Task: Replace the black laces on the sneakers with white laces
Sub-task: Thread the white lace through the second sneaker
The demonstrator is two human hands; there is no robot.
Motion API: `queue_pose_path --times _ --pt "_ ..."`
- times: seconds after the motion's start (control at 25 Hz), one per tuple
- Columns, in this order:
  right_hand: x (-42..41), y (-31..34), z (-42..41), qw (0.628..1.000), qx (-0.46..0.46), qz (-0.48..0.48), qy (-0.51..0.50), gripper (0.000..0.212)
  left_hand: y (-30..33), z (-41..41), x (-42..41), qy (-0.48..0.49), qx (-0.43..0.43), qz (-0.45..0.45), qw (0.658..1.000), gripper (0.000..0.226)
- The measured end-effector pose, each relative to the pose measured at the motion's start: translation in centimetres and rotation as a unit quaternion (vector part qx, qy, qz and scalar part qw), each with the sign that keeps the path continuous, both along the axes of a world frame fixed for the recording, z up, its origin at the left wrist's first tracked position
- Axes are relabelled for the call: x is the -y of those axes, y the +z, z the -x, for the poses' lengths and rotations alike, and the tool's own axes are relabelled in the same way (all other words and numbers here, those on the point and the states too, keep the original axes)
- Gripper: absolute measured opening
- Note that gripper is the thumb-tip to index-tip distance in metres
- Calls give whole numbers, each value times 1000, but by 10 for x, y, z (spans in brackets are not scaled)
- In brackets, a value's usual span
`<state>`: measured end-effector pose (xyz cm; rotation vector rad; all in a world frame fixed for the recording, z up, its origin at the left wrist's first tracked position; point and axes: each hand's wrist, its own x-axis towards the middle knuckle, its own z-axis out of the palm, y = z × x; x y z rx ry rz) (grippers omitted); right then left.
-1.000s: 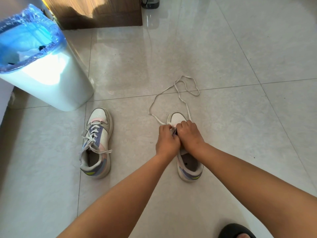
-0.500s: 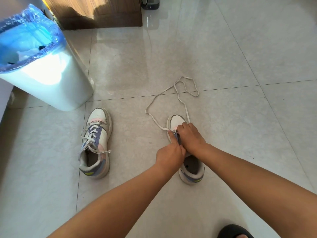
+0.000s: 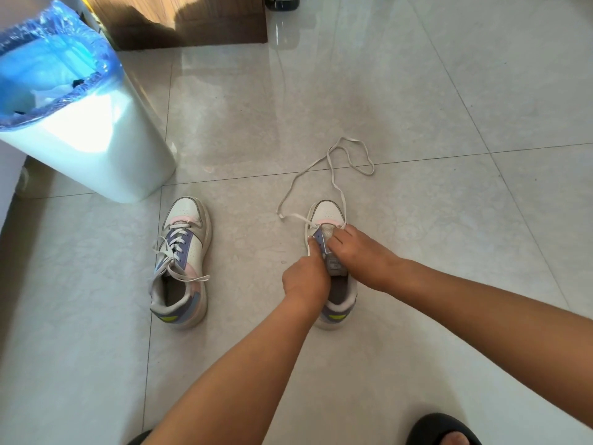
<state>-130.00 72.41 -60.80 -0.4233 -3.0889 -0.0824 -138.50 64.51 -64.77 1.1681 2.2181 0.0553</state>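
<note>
Left hand (image 3: 305, 281) pinches flat white lace (image 3: 333, 184) | right hand (image 3: 356, 252) grips sneaker (image 3: 333, 300)

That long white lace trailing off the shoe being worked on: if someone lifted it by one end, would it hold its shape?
Probably not. The white lace lies in loose, wandering loops on the tiled floor, so it looks limp and would likely dangle. It seems thin and flat, hence light, and on the glossy tile it would probably slide easily.

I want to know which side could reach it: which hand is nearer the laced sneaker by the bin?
Left. The left hand is on the near side of the sneaker being laced, closer to the laced sneaker; the right hand sits farther away.
</note>
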Motion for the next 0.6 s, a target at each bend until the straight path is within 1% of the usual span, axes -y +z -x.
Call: queue_pose_path --times 0.04,0.08,0.12,0.16,0.2,0.28,0.32,0.36,0.4,0.44,0.48,0.52,0.56,0.6 --pt "5 6 -6 997 -33 51 37 26 0 4 1 -9 -7 5 1000 59" --pt "12 9 -12 991 -45 113 58 26 0 7 2 -16 -10 8 1000 61" --pt "17 11 -16 982 -51 167 67 26 0 9 4 -26 -6 14 1000 63" --pt "21 13 -19 976 -39 210 53 26 0 11 6 -36 3 23 999 63" --pt "22 12 -22 969 -35 244 19 23 1 14 9 -45 14 33 998 63" --pt "10 11 -25 949 -39 293 -111 7 8 26 14 -60 41 44 996 66" --pt "2 10 -27 944 -33 292 -151 8 14 34 17 -71 49 25 996 72" --pt "-6 9 -28 946 -19 283 -159 13 22 41 18 -82 53 -31 995 75" --pt "-12 9 -28 949 -6 278 -150 15 30 46 17 -93 58 -123 986 69" --pt "-14 12 -26 949 -3 285 -138 14 38 48 16 -105 71 -228 965 57" --pt "-13 14 -23 948 -13 292 -128 13 45 48 14 -119 83 -311 939 42" --pt "-12 17 -21 941 -34 309 -131 10 50 47 12 -127 90 -357 921 29" --pt "-12 20 -18 927 -57 340 -149 9 53 45 9 -117 99 -377 913 20" --pt "-12 23 -16 903 -82 382 -180 13 54 42 5 -82 121 -374 916 15"
